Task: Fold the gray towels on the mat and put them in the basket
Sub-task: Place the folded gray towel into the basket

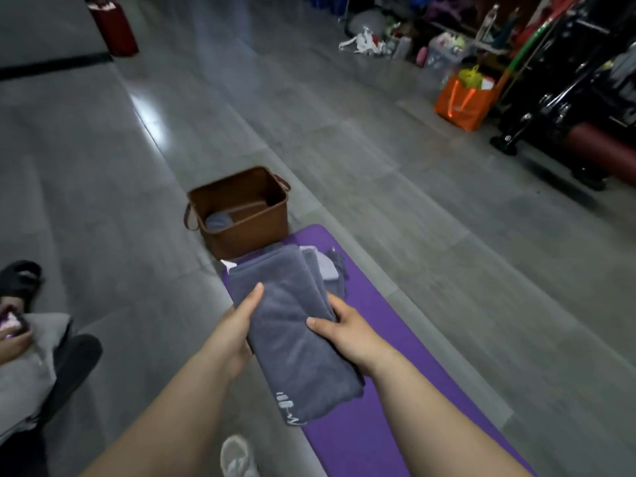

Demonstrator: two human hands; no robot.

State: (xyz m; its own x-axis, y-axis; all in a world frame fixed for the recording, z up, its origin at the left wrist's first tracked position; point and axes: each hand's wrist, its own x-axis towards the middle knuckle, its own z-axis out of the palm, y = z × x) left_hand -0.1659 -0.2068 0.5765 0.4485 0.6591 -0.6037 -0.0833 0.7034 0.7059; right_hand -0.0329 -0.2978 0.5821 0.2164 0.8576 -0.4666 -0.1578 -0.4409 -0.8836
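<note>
A folded gray towel (292,325) is held up over the purple mat (371,401). My left hand (237,325) grips its left edge, thumb on top. On the right edge, my right hand (347,332) grips it the same way. More gray towels (335,270) lie crumpled on the mat's far end, partly hidden by the held one. The brown basket (254,225) stands on the floor just beyond the mat, with a gray towel (218,222) inside at its left.
Another person's legs and black sandal (20,280) are at the left, with a hand holding a phone. An orange bag (463,98) and black equipment (568,98) crowd the far right. A red cylinder (113,25) stands far left. Gray tiled floor lies around.
</note>
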